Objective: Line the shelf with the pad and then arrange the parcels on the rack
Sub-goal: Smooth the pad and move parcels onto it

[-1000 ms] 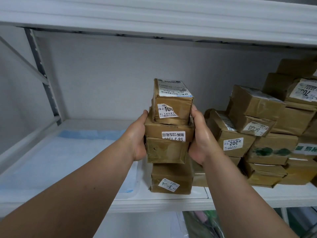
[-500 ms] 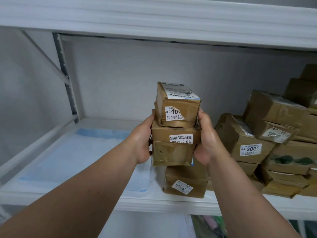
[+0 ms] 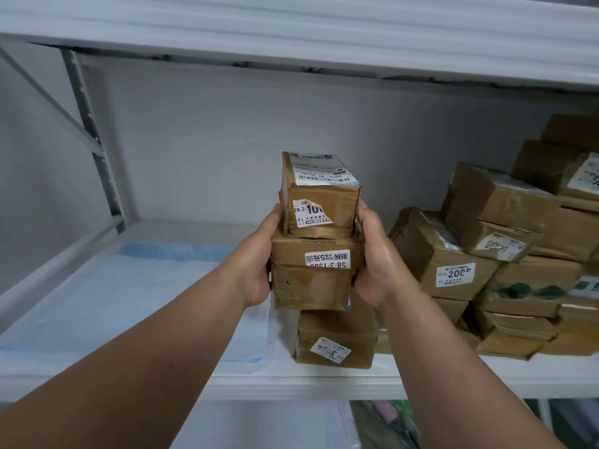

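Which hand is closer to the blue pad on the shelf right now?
Left. The left hand grips the held parcels' left side, above the blue pad's right end. The right hand is across the parcels, toward the stacked pile.

A single head-worn view is given — the scene is seen from close in front of the white shelf (image 3: 291, 380), faced forward and slightly downward. The forearms are seen reaching in from the bottom edge. No second view is provided.
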A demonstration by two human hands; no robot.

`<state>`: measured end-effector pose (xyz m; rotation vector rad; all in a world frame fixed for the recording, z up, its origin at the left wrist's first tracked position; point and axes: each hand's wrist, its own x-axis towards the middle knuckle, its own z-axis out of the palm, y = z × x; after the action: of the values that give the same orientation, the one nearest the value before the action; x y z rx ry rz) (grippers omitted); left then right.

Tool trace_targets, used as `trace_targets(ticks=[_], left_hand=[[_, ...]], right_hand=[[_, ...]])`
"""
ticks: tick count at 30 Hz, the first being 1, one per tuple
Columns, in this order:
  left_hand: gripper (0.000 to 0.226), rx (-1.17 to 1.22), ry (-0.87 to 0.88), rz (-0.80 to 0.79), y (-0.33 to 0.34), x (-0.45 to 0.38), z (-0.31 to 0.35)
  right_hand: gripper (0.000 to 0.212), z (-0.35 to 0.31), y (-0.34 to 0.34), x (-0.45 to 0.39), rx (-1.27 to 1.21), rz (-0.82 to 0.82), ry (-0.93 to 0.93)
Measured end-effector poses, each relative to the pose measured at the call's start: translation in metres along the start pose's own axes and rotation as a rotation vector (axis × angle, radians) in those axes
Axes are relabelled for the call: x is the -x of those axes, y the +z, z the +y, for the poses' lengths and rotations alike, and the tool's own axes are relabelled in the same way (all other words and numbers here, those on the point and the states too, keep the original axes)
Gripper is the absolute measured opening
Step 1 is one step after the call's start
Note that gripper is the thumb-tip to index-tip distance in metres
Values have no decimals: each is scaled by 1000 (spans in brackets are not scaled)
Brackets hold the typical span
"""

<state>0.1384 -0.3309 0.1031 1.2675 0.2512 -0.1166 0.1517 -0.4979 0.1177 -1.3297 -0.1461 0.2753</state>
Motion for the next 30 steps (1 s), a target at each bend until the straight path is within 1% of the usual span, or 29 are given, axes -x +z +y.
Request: trace_targets(ticks=[3,4,8,12,15,17,19,21,23,24,26,27,28,30], left_hand=[[55,3,38,3,-25,3,7],[54,18,45,18,-35,3,10],[60,81,59,83,-92,-4,21],[48,36,70,251,-151,-4,38],[51,29,54,297,-195,-3,51],[46,38,43,306,-219,-4,57],[36,32,36,302,-241,-4,61],[33,18,39,312,-260,-4,63],[37,36,10,292,-281,-5,65],[43,55,-19,249,-290,-5,65],[67,88,-73,169,-308,-6,64],[74,94,-93,153,-315,-6,63],[73,94,-104,153,-323,-7,61],[60,84,-96,192,-340,-9,58]], right_hand=[[64,8,24,-14,39,-18,16],[64,11,33,-18,43,-26,24],[47,23,77,-34,-5,-32,10],[41,42,135,-57,-28,-12,-10],[35,56,180,-72,-77,-15,-8],[34,64,201,-80,-112,-25,-3],[33,73,220,-88,-132,-28,0],[34,82,235,-94,-150,-15,4],[36,89,250,-100,-160,-8,20],[37,93,257,-102,-157,-6,27],[38,99,271,-106,-137,5,35],[38,101,277,-107,-122,11,38],[37,104,284,-109,-108,12,42],[36,108,294,-111,-96,15,52]])
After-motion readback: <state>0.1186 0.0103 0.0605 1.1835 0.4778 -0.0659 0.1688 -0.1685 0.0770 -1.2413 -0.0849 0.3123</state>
